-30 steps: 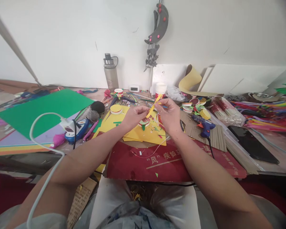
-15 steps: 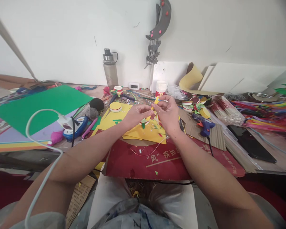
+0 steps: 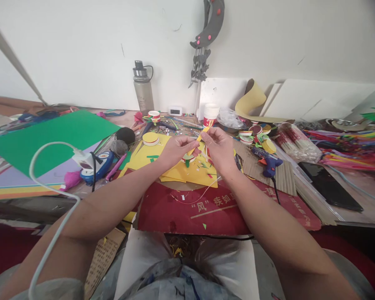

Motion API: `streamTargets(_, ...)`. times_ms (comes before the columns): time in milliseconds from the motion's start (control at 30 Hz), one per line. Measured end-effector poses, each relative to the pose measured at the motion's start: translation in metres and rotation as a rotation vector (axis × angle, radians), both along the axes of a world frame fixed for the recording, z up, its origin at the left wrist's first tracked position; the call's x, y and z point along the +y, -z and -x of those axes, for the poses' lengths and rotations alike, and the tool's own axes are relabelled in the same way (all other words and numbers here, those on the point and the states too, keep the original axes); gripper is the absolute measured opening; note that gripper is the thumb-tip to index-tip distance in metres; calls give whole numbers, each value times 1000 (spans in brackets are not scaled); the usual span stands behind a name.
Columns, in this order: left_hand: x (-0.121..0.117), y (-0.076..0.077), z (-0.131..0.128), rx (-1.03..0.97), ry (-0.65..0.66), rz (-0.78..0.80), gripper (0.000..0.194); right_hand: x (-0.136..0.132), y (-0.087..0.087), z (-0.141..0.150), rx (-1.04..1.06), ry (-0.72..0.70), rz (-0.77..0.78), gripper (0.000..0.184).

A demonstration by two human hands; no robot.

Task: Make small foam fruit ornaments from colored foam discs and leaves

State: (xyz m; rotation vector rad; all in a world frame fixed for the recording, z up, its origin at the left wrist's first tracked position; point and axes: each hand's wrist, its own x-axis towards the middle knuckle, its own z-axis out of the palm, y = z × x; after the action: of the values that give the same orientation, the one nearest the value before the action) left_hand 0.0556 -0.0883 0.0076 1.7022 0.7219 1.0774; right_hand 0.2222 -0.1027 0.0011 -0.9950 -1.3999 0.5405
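A narrow yellow paper strip [image 3: 202, 135] slants between my two hands above the worktop. My left hand [image 3: 181, 149] pinches its lower end between thumb and fingers. The upper end sits in the fingertips of my right hand [image 3: 218, 146]. Below them lie yellow paper sheets [image 3: 175, 173], littered with small green, red and white scraps. Partly hidden beneath my left fingers is a small round piece with green on it [image 3: 188, 158]. To the left, a round piece with a yellow top [image 3: 150, 138] rests on the yellow paper.
A hot glue gun [image 3: 271, 166] lies on corrugated cardboard at right, near a black phone [image 3: 329, 185]. Stacked paper cups [image 3: 211, 114] and a water bottle [image 3: 143, 87] stand at the back. Green paper [image 3: 56, 139] and a white cable [image 3: 54, 235] are at left.
My right fingers have closed in around the upper end of the yellow strip, the index finger now less extended. My left hand still pinches the other end. The view has shifted slightly.
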Motion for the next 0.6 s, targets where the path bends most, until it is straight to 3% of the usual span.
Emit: streamTargets(600,-3,2,-1,85,-12,-9,41,-4,-4,2,83,-20,-1,31)
